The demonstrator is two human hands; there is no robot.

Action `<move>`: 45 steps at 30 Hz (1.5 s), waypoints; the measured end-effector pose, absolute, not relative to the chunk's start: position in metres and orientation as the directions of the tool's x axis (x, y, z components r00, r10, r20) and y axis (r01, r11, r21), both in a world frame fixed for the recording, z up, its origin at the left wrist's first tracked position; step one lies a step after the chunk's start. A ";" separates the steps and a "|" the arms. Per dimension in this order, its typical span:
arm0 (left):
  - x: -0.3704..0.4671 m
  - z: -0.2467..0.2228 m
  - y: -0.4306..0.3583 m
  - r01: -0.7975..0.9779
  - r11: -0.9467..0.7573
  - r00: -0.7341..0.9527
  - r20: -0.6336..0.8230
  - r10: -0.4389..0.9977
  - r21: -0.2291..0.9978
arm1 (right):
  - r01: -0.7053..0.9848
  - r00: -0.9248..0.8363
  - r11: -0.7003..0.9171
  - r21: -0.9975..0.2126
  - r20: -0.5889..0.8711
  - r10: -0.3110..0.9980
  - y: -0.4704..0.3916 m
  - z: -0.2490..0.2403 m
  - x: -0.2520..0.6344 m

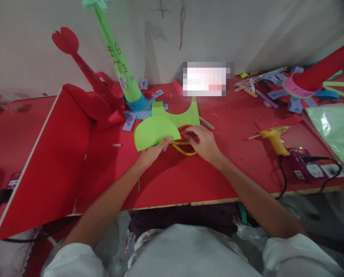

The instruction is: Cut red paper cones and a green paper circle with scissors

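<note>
A light green half-round piece of paper (pixel 154 132) is pinched at its lower right edge by my left hand (pixel 158 149). Close by on the right, my right hand (pixel 202 141) has bent fingers at a pair of scissors with yellow and orange handles (pixel 186 149); the exact finger hold is hard to make out. The scissors' pivot lies beside my left fingertips, and their blades are hidden. Behind both hands lies a larger green paper offcut (pixel 189 114) with a round cutout.
On the red table (pixel 160 181) stand a green paper cone (pixel 120 61) and a red paper form (pixel 87 71) at back left. A red upright board (pixel 53 161) is at left. A yellow glue gun (pixel 276 139) and purple power strip (pixel 306 165) lie right.
</note>
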State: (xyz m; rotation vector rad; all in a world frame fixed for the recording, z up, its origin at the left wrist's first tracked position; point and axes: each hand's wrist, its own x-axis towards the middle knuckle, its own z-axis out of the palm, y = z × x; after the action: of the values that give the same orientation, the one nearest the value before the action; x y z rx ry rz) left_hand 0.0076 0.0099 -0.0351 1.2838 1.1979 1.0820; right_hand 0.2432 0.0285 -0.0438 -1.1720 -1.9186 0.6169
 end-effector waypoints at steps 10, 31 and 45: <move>0.011 -0.028 0.009 0.013 0.053 0.168 -0.055 0.984 0.998 | 0.771 -0.512 0.566 -0.290 0.245 0.823 0.018 -0.040 0.238; -0.002 -0.030 0.008 0.072 0.011 0.191 -0.025 0.981 0.997 | 0.710 -0.523 0.603 -0.363 0.300 0.797 0.029 -0.053 0.249; -0.039 -0.023 0.040 -0.097 -0.270 -0.431 0.204 0.879 0.958 | 0.561 -0.142 0.449 -0.696 0.453 0.880 0.035 -0.047 0.258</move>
State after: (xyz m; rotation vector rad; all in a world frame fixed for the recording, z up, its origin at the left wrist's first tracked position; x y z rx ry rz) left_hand -0.0395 0.0404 -0.0225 1.0323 1.2666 1.7832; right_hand 0.2580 0.0353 -0.0467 -1.2251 -1.8258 0.4591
